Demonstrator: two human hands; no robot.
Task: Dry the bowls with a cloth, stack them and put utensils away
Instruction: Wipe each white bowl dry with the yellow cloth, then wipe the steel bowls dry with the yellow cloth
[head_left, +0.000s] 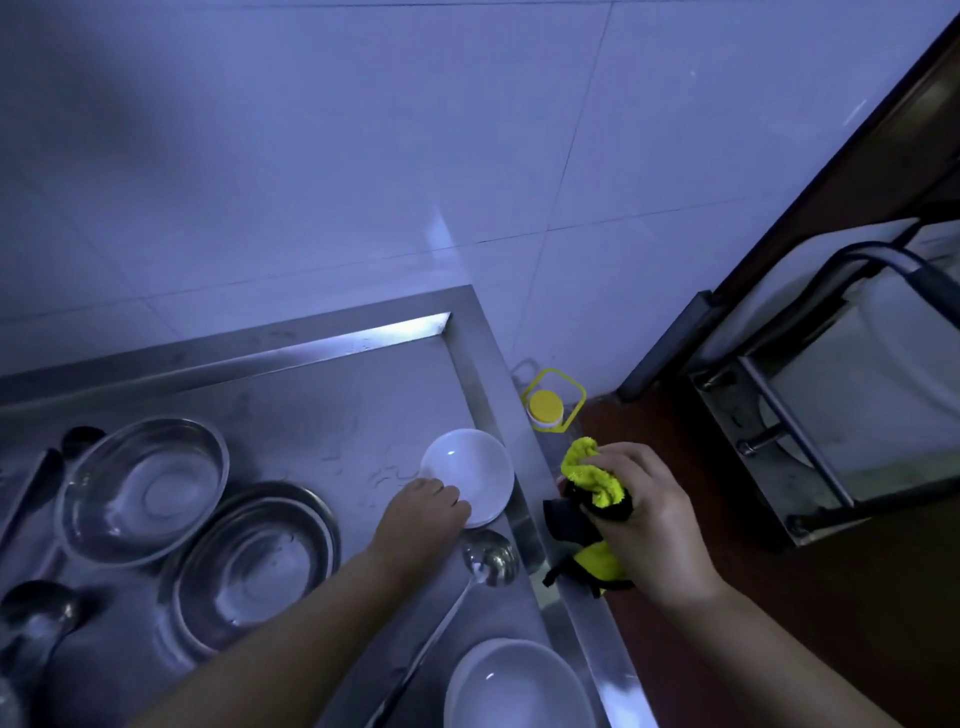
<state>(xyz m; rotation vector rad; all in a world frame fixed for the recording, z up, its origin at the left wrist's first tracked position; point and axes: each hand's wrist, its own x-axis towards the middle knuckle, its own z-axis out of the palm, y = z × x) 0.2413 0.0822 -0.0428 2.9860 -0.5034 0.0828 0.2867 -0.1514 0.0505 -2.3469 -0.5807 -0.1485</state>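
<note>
A small white bowl (470, 470) sits near the right rim of the steel counter (332, 405). My left hand (421, 512) has its fingers on the bowl's near-left edge. Off the counter's right side, my right hand (644, 512) grips a bunched yellow and black cloth (597, 488). Two steel bowls stand at the left: one further back (143, 491), one nearer (254, 558). A larger white bowl (519, 686) lies at the bottom edge. A steel ladle (485, 564) lies between the two white bowls, its handle running toward me.
Dark spoons and ladles (36, 618) lie along the counter's left edge. A bottle with a yellow cap (545, 408) stands on the floor beside the counter's corner. A metal cart (810, 415) stands at the right. A tiled wall rises behind.
</note>
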